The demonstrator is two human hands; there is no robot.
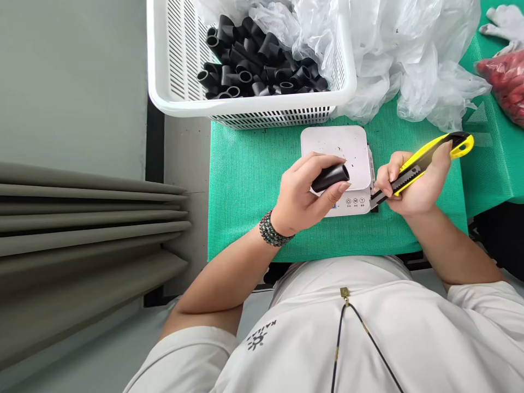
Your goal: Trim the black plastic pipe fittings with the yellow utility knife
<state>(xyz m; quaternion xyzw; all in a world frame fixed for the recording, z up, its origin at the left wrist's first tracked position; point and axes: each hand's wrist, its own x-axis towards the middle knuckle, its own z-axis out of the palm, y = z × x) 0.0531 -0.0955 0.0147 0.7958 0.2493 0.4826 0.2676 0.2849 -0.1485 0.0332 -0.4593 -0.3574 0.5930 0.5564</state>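
My left hand [305, 191] grips a short black tube fitting [332, 177], its open end facing right. Beneath it lies a white digital scale [341, 139] with dark specks on its plate and buttons along its near edge. My right hand [421, 188] is closed around a yellow and black utility knife [426, 158]. The knife's blade end points down and left, beside the scale's right edge, apart from the fitting.
A white basket [254, 106] of black fittings stands behind the scale. Clear plastic bags [393, 60] spill over its right side. Farther right are a bag of red pieces [505, 84] and a white glove [505, 24]. Green mesh cloth [249, 191] covers the table.
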